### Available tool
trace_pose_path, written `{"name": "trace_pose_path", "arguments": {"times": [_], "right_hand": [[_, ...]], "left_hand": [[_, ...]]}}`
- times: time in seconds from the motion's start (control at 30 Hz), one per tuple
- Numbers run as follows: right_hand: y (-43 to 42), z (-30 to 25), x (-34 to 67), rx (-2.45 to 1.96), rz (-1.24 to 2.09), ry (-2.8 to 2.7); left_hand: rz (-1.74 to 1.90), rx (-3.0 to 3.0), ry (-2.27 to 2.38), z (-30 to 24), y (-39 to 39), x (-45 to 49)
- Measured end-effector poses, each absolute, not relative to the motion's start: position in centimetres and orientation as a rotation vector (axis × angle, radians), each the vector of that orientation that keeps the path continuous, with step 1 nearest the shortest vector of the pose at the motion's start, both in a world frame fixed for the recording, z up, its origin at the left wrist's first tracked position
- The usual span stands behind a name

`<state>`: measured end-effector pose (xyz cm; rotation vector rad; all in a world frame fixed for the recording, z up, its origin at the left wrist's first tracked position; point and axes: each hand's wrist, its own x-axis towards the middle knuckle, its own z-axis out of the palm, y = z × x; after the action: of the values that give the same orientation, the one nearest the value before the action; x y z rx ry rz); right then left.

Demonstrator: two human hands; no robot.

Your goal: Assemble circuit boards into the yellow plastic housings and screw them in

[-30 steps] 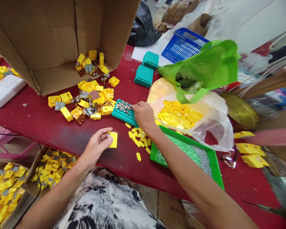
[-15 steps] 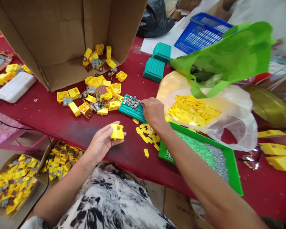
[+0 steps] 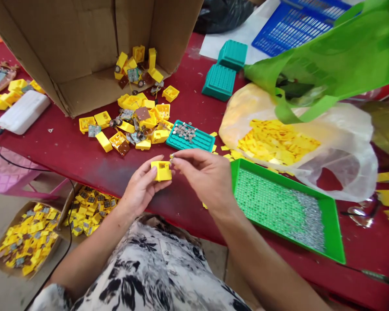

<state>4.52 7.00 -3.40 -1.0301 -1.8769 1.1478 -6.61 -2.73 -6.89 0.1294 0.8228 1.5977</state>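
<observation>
as left hand [image 3: 141,188] holds yellow plastic housing [image 3: 161,170], right hand [image 3: 204,177] pinches metal [image 3: 171,157].

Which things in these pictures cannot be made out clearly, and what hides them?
In the head view:
- The small silvery piece pinched by the right hand: too small, and its fingers cover most of it.
- The yellow plastic housing in the left hand: its fingers hide the underside.
- The green tote bag: its contents are dark and blurred behind its folds.
- The blue plastic basket: cut off by the top edge.
</observation>
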Motion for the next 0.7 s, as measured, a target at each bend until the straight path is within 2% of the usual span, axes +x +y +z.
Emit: {"name": "trace_pose_path", "arguments": {"times": [0.1,0.37,0.7], "right_hand": [[4.3,-3.8,3.8,-1.036,1.207,-1.783],[3.2,-4.9,3.4,-1.054,0.832,-1.951],[3.6,-3.9,3.8,-1.167,0.917,-2.035]], "left_hand": [[1.645,0.136,0.842,-7.0,-2.6,-6.1],[1.711,0.221,0.955,-7.6,-3.1,-5.4],[1.725,0.382,1.154,-8.1,-3.8,-4.9]]}}
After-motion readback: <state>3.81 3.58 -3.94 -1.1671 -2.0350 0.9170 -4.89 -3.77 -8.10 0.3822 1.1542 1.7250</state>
